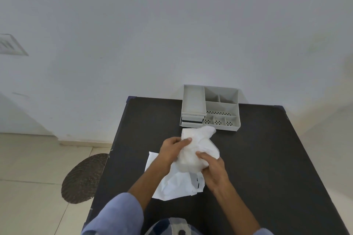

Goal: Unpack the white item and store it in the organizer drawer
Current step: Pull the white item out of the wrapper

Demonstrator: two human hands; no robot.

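Note:
A crumpled white item (198, 145), soft and cloth-like, is held above the black table (267, 158). My left hand (172, 149) grips its left side with thumb on top. My right hand (214, 170) clutches its lower right part. Beneath my hands lies a flat white packaging bag (175, 185) on the table. The grey organizer (210, 107) stands at the table's far edge, just beyond the item, with open compartments on top and small drawers (192, 119) at its lower left front. The drawers look closed or nearly closed.
A white wall rises behind the table. To the left is a tiled floor with a round dark woven mat (84, 179). The table's left edge runs close to my left sleeve (118, 213).

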